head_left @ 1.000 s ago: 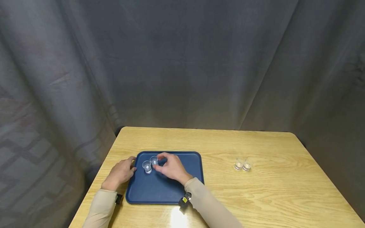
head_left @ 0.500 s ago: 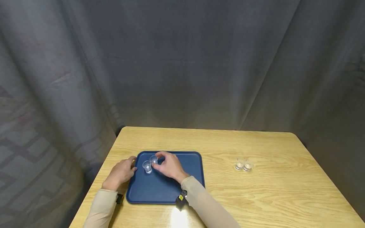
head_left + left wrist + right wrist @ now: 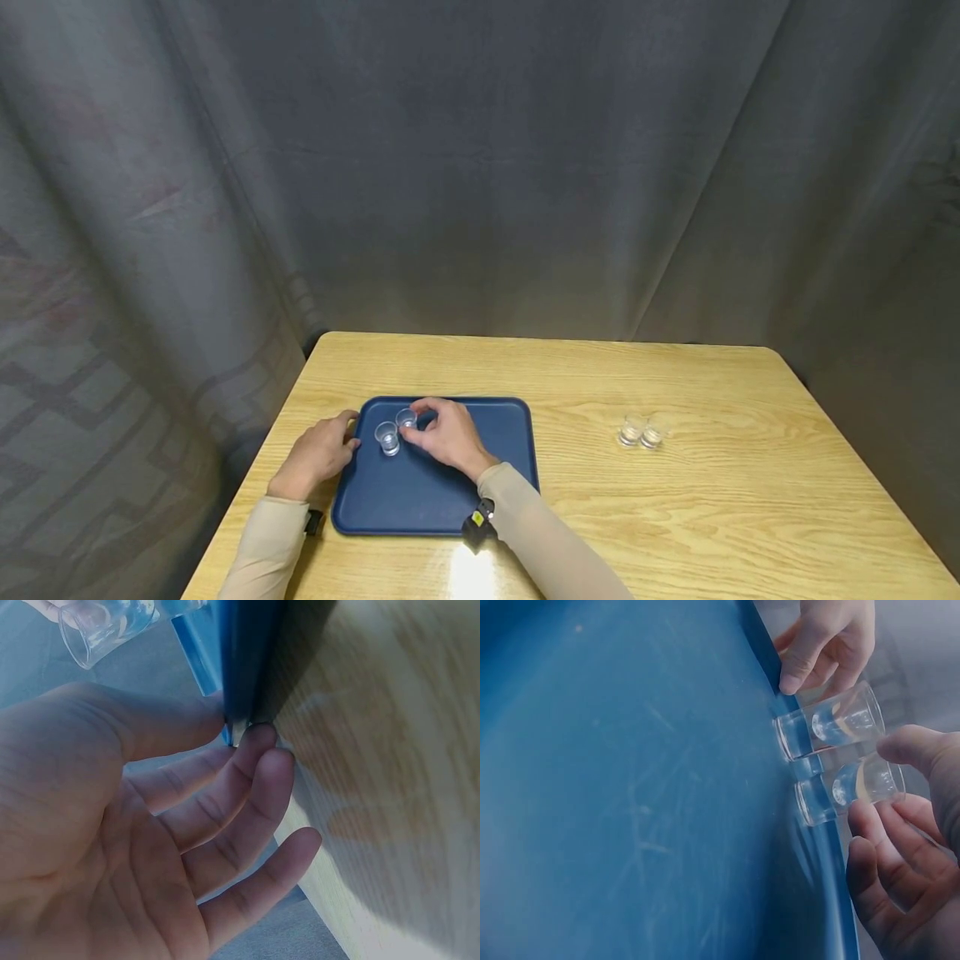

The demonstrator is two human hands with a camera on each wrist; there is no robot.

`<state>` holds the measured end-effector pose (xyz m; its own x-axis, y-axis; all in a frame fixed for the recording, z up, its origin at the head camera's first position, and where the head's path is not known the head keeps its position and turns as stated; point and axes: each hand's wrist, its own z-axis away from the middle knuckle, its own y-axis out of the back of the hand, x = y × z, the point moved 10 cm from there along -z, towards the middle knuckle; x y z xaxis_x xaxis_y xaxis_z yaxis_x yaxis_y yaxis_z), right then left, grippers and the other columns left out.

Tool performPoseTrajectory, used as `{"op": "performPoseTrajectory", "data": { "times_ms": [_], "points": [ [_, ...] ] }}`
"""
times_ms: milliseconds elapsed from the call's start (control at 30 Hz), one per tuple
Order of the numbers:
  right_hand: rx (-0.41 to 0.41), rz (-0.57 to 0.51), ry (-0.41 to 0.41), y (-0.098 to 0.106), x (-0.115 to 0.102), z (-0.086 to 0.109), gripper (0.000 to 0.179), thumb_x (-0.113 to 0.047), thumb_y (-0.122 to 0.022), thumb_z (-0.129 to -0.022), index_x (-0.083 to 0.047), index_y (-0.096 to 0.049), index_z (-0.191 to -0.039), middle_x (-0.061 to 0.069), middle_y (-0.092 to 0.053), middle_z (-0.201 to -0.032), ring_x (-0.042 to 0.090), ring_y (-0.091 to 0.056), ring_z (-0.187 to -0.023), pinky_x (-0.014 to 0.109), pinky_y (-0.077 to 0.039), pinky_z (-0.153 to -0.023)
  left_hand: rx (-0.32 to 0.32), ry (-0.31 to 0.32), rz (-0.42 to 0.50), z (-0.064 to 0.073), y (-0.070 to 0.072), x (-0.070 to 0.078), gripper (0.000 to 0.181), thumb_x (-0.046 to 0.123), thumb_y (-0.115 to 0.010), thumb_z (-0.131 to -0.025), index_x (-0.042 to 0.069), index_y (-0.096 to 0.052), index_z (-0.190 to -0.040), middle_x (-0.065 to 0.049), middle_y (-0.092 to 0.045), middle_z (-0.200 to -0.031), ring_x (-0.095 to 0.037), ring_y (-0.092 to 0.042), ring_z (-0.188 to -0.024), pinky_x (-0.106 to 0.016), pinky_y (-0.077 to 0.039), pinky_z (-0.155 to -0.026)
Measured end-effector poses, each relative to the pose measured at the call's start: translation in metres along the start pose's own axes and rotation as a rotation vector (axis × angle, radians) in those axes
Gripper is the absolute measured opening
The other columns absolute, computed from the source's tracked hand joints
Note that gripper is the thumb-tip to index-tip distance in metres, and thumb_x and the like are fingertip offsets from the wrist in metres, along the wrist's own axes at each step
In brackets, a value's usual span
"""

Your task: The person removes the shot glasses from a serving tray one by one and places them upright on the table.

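Note:
A blue tray (image 3: pixel 412 504) lies on the table, its left edge between the thumb and fingers of my left hand (image 3: pixel 318 454). In the left wrist view the thumb (image 3: pixel 176 724) rests against the tray rim (image 3: pixel 251 652). My right hand (image 3: pixel 450 437) pinches a small clear shot glass (image 3: pixel 851 786) near the tray's far-left corner. Beside it another shot glass (image 3: pixel 387 439) stands upright on the tray, closer to my left hand. The right wrist view has both glasses side by side with their bases at the tray surface.
Two more clear shot glasses, one on the left (image 3: pixel 630 432) and one on the right (image 3: pixel 652 434), stand close together on the wooden table (image 3: pixel 712 500), right of the tray. A grey curtain (image 3: pixel 480 208) hangs behind the table.
My right hand shifts slightly left, then stays almost still with its shot glass, which barely moves. The left hand keeps its place on the tray edge.

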<state>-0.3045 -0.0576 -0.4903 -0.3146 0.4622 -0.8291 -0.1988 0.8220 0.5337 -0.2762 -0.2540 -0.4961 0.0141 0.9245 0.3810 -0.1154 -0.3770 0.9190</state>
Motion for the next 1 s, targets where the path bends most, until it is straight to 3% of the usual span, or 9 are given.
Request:
{"op": "performPoseTrajectory", "data": {
  "times_ms": [167,400,633,1000],
  "points": [
    [0.013,-0.038,-0.010,0.004,-0.001,0.003,0.034,-0.029,-0.089,-0.084,-0.013,-0.080,-0.114,0.000,-0.076,-0.077,-0.001,-0.060,-0.056,0.020,-0.049,-0.054,-0.010,0.007,0.004,0.000,0.000,-0.001,0.045,0.009,-0.068,-0.100,-0.006,-0.059,-0.141,-0.020,-0.077,-0.110,-0.035,-0.074,-0.096,-0.058,-0.058,-0.089],
    [0.008,-0.115,-0.017,0.010,0.001,0.010,0.033,-0.028,-0.090,-0.085,-0.012,-0.080,-0.112,0.002,-0.079,-0.101,0.000,-0.062,-0.057,0.021,-0.051,-0.052,-0.008,0.001,0.006,0.001,0.002,-0.001,0.044,0.009,-0.069,-0.100,-0.006,-0.059,-0.140,-0.017,-0.076,-0.105,-0.030,-0.071,-0.090,-0.056,-0.058,-0.086],
    [-0.006,-0.111,-0.013,0.023,0.002,0.020,0.033,-0.029,-0.089,-0.087,-0.014,-0.080,-0.114,0.002,-0.079,-0.105,0.001,-0.062,-0.059,0.022,-0.052,-0.053,-0.016,0.007,0.005,0.001,0.001,-0.001,0.045,0.009,-0.068,-0.100,-0.007,-0.058,-0.141,-0.020,-0.076,-0.109,-0.031,-0.072,-0.092,-0.056,-0.058,-0.087],
    [-0.009,-0.084,0.016,0.049,0.009,0.034,0.033,-0.030,-0.087,-0.089,-0.015,-0.079,-0.117,-0.002,-0.071,-0.071,0.005,-0.059,-0.055,0.024,-0.050,-0.051,-0.017,0.011,0.020,0.001,0.002,0.001,0.045,0.008,-0.068,-0.101,-0.007,-0.058,-0.142,-0.022,-0.076,-0.109,-0.030,-0.072,-0.090,-0.056,-0.058,-0.085]
  ]
}}
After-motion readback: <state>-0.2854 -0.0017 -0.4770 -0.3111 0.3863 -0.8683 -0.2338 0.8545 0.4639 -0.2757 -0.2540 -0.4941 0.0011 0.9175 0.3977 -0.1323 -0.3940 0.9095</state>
